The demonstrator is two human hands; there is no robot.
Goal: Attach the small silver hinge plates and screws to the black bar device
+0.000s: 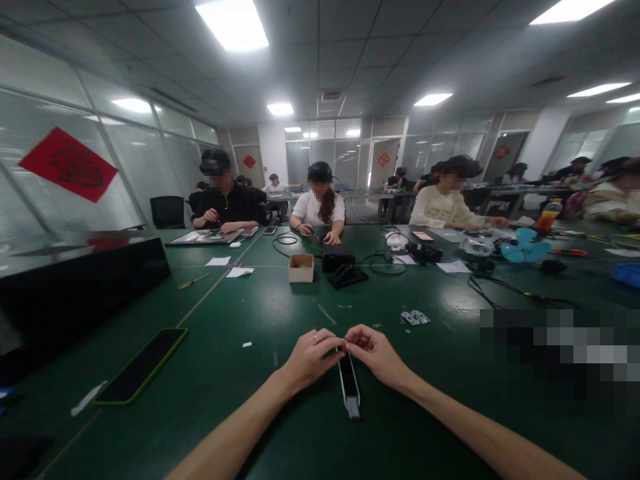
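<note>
A slim, long device (349, 377) with a black face, a pale frame and a grey end piece (353, 408) lies on the green table, its grey end toward me. At its far end, my left hand (313, 360) bends its fingers over the top from the left; one finger wears a ring. From the right, my right hand (375, 353) pinches thumb and forefinger together at that same end. The fingertips of both hands almost meet there. They hide the device's far tip, and any small part between them cannot be made out.
Beyond my hands lie small metal plates (415, 317) and rings. A phone-like black slab (143, 367) with a green edge lies left. Farther off are a small box (301, 269), a black case (339, 258), cables and a blue fan (526, 247). Several people sit opposite.
</note>
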